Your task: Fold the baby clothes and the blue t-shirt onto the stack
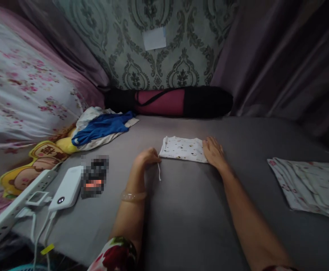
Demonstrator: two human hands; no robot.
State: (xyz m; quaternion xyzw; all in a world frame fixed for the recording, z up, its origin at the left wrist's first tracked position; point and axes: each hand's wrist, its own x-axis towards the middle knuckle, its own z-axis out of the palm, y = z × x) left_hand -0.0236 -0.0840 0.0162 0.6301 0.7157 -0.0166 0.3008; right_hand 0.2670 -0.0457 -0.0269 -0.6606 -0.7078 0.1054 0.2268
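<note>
A small folded white cloth with a fine print lies flat on the grey sheet, in the middle of the view. At its left front corner my left hand has its fingers pinched together on a thin white string, which hangs down onto the sheet. My right hand lies flat with fingers stretched out over the cloth's right edge.
Folded printed cloths lie at the right. A blue garment is at the left, near a yellow cushion. Front left are a white power bank and a power strip. A black and red bag lies along the wall.
</note>
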